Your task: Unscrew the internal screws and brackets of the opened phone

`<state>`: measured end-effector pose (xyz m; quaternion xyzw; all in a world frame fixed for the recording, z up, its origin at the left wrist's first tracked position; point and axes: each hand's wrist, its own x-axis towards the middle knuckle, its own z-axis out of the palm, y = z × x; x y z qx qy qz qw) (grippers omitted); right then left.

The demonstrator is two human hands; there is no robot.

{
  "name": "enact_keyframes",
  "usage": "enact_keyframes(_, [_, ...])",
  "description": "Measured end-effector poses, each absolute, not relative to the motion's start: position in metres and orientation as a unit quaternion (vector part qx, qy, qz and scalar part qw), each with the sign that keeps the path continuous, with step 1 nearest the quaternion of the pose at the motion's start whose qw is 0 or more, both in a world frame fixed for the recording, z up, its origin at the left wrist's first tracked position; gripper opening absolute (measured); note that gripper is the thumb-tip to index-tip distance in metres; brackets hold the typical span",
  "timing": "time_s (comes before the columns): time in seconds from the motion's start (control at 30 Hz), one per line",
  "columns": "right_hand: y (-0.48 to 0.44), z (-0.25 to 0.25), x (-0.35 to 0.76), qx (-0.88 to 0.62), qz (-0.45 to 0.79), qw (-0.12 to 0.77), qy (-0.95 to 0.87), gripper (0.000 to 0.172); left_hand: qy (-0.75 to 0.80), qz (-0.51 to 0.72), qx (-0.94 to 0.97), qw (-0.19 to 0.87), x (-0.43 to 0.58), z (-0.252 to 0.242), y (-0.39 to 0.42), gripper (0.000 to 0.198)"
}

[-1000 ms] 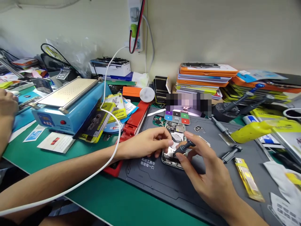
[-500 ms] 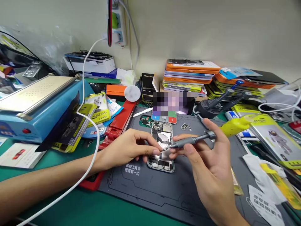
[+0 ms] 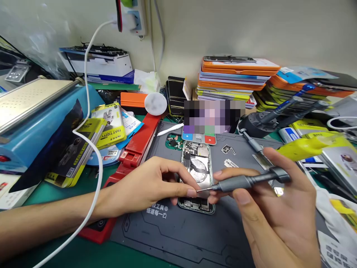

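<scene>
Swung from a steep, downward slant a second ago, the screwdriver [image 3: 234, 183] is now held almost level, with its tip brought to the left fingertips. By the right hand [image 3: 279, 212] its grip is held between thumb and fingers, the forefinger bent near the cap. At the left hand [image 3: 147, 184], thumb and forefinger are drawn narrowly together at the tip; whether any small part is pinched there cannot be told. Beneath both hands the opened phone [image 3: 203, 180] is laid on a grey mat [image 3: 173, 238], its inner parts exposed, its lower left side partly covered by the left fingers. Beyond its top left corner a green circuit board [image 3: 174, 143] is seen, with a white pen-like tool [image 3: 170, 129] behind it. To its right are placed a razor blade [image 3: 231, 163] and a small metal part [image 3: 228, 149]. Farther left, a red device [image 3: 139, 141] is set along the mat's edge, and a blue machine [image 3: 52, 126] is stood on the green counter [image 3: 134, 257].
</scene>
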<state>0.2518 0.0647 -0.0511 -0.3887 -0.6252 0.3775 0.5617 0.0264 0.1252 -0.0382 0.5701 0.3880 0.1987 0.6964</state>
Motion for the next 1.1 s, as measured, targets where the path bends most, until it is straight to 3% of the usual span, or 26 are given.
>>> enact_keyframes(0.43, [0.0594, -0.0506, 0.2532, -0.402, 0.357, 0.56, -0.63, 0.058, 0.405, 0.194, 0.565, 0.692, 0.0276, -0.0368, 0.1231, 0.022])
enact_keyframes(1.1, [0.0634, -0.0533, 0.2536, -0.383, 0.396, 0.576, -0.604, 0.046, 0.378, 0.22, 0.56, 0.704, 0.0274, -0.042, 0.1236, 0.027])
